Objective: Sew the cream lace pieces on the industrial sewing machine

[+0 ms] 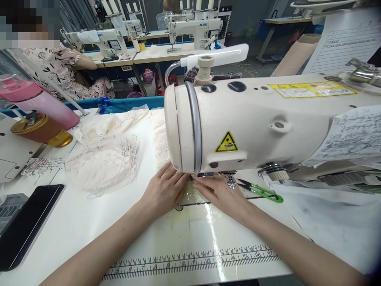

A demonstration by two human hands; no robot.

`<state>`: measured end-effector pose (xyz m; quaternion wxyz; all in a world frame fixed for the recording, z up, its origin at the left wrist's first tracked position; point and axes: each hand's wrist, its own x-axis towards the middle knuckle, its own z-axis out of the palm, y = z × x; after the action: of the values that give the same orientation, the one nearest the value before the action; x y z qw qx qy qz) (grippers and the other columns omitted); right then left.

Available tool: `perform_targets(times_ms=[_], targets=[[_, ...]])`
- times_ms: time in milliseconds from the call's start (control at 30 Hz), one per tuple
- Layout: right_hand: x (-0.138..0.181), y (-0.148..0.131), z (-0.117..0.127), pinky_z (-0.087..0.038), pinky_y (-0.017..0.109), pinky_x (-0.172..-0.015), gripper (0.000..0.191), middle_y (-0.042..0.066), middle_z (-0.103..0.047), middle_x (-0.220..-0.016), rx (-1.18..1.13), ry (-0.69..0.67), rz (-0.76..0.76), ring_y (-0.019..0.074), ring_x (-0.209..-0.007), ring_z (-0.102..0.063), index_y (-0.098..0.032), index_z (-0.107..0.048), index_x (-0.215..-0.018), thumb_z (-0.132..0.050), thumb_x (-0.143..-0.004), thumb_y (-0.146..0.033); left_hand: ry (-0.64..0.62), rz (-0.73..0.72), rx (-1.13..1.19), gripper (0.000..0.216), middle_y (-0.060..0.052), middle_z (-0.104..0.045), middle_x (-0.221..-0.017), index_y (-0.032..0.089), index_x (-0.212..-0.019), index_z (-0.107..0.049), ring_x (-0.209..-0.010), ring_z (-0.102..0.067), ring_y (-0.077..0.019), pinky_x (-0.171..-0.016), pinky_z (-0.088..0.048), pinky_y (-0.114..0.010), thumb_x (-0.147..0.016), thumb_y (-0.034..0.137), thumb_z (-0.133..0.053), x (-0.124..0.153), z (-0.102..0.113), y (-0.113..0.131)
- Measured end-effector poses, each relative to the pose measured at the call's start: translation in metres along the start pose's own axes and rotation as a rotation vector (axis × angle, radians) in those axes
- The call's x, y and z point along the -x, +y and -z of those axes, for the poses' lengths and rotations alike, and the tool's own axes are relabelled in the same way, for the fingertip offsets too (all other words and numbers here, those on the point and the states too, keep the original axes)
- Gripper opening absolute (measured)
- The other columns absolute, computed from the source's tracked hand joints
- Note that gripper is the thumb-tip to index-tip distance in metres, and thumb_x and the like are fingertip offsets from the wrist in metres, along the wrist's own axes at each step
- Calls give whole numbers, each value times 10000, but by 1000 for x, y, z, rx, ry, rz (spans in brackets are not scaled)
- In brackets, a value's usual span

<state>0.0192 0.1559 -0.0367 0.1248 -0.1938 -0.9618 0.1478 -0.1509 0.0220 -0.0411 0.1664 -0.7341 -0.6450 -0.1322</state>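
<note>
My left hand [166,184] lies with its fingers stretched out to the left of the sewing machine [253,123], their tips on or beside a pale cloth piece [160,145]. Opposite it, my right hand [223,194] reaches under the machine head. Its thumb and forefinger extend toward my left hand, while its other fingers are partly hidden. The machine head covers the needle area and any cloth between the fingertips. Right of my right hand lies a pair of green thread snips [264,192].
Pale ruffled cloth pieces [101,165] with loose threads lie left, near a black phone [29,226], a pink bottle [44,99] and an amber cup [44,131]. A printed ruler [190,262] runs along the front edge. Beyond, a person [50,67] sits near other sewing machines [195,31].
</note>
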Motion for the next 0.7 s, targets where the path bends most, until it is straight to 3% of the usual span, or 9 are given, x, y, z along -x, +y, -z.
perform_targets(times_ms=[300, 533, 700], targets=[[1, 0, -2, -468, 468, -964, 334, 8, -720, -1064, 41, -4, -1, 246, -965, -647, -362, -637, -1237, -466, -962, -445, -32, 52, 4, 302, -75, -686, -1103, 119, -1194, -575, -1092, -621, -238, -1102, -382, -445, -936, 207, -444, -1, -2, 2], [4, 3, -12, -499, 439, -800, 376, 30, -734, -954, 260, 108, 87, 274, -867, -659, -332, -609, -1270, -434, -968, -471, -33, 54, -34, 351, -126, -623, -1250, 99, -1230, -555, -1222, -544, -289, -1076, -399, -459, -919, 209, -433, -2, -3, 3], [2, 14, -21, -452, 506, -901, 303, 56, -721, -989, 292, 198, 122, 249, -811, -639, -303, -673, -1148, -434, -970, -358, -43, 48, -74, 378, -128, -623, -1255, 81, -1250, -553, -1240, -528, -305, -1064, -409, -465, -929, 236, -428, 0, -4, 2]])
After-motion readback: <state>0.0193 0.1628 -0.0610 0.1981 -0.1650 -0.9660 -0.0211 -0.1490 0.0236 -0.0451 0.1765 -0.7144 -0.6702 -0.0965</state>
